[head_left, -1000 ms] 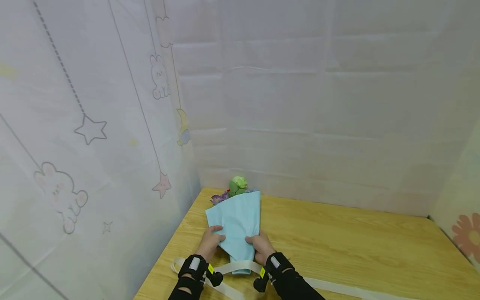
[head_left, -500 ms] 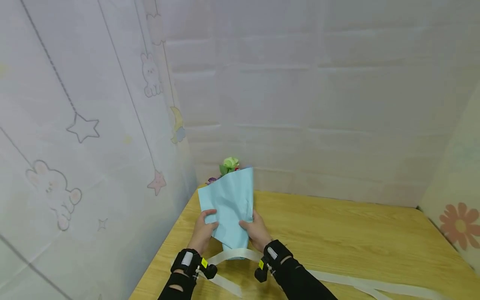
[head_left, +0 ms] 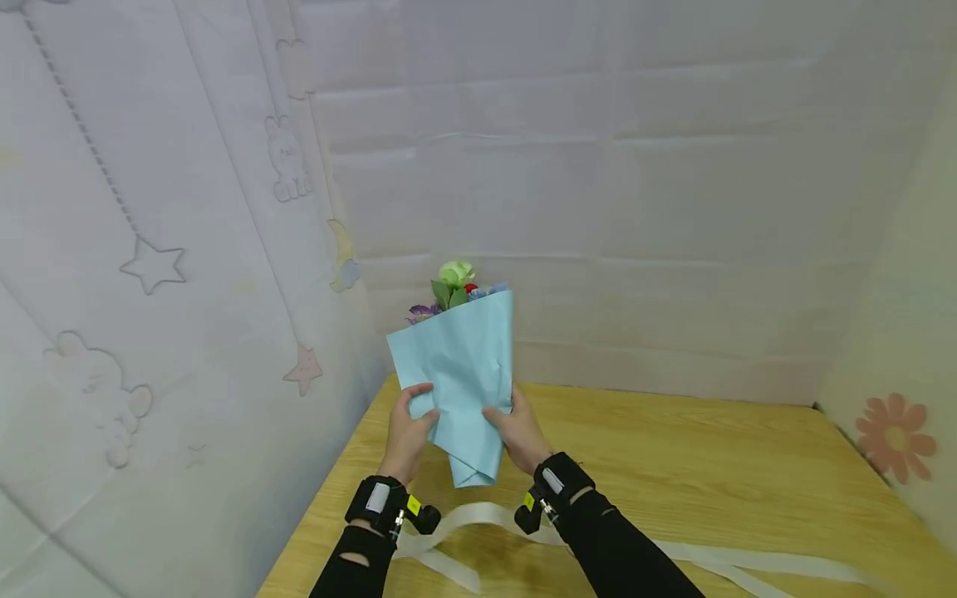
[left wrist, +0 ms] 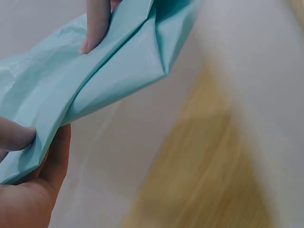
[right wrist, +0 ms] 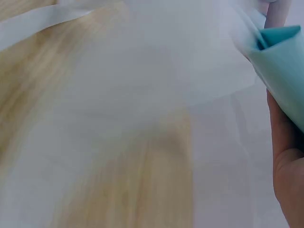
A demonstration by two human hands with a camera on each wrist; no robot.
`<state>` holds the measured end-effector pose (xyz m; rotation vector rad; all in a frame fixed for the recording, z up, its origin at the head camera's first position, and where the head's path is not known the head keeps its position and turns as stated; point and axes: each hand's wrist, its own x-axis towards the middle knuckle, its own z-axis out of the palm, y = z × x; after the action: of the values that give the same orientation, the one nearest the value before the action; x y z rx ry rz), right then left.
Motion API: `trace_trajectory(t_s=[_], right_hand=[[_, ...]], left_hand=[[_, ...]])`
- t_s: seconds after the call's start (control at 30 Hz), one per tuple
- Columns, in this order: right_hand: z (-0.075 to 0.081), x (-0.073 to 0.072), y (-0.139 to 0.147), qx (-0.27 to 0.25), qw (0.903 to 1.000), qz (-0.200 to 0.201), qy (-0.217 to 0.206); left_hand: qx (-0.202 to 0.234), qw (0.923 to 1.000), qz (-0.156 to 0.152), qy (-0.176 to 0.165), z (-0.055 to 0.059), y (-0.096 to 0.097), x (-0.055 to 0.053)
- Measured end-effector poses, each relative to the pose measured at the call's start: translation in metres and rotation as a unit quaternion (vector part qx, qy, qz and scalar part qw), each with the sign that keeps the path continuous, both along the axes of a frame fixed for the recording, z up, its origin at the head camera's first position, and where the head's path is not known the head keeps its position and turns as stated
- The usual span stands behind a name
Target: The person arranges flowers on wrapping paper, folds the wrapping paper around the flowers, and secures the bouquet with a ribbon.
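Note:
A bouquet wrapped in light blue paper (head_left: 467, 365) is held up over the table between both hands. Out of its top stick a pale green flower (head_left: 456, 272), a purple flower (head_left: 424, 312), a bit of red and some bluish petals. My left hand (head_left: 407, 432) grips the wrap's left edge, thumb in front and fingers partly behind, as the left wrist view also shows. On the opposite edge my right hand (head_left: 521, 428) grips with its thumb across the front. The folded lower end of the paper (right wrist: 280, 61) shows in the right wrist view.
A long whitish ribbon (head_left: 777, 561) lies across the front of the wooden table (head_left: 673, 465), arching up in a loop below the bouquet. Patterned white sheets (head_left: 598, 208) hang at the back and left, close to the table's edges.
Both hands have raised the bouquet up and away from the table, and its lower end now shows above the ribbon. More of the flowers is visible over the paper's top edge.

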<state>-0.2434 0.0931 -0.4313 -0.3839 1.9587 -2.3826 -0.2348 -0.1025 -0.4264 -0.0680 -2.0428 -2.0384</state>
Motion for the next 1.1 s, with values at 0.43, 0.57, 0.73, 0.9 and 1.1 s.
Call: trace_trajectory(t_s=[0.43, 0.57, 0.73, 0.9, 1.1], right_hand=[[0.033, 0.024, 0.067, -0.020, 0.9992, -0.012, 0.033], [0.029, 0.032, 0.083, -0.040, 0.9992, -0.005, -0.009], [0.018, 0.036, 0.094, -0.104, 0.9929, -0.012, -0.057], [0.007, 0.038, 0.100, -0.168, 0.9815, -0.048, -0.079], [0.001, 0.045, 0.105, -0.164, 0.9828, -0.042, -0.074]], left_hand=[[-0.040, 0.9980, -0.049, 0.011, 0.052, 0.049, -0.013], [-0.037, 0.9986, -0.034, 0.016, 0.061, 0.068, -0.022], [-0.006, 0.9988, -0.004, 0.049, 0.051, 0.096, -0.022], [-0.021, 0.9952, 0.049, 0.082, 0.034, 0.113, -0.020], [-0.193, 0.9780, 0.043, 0.067, 0.024, 0.119, -0.017]])
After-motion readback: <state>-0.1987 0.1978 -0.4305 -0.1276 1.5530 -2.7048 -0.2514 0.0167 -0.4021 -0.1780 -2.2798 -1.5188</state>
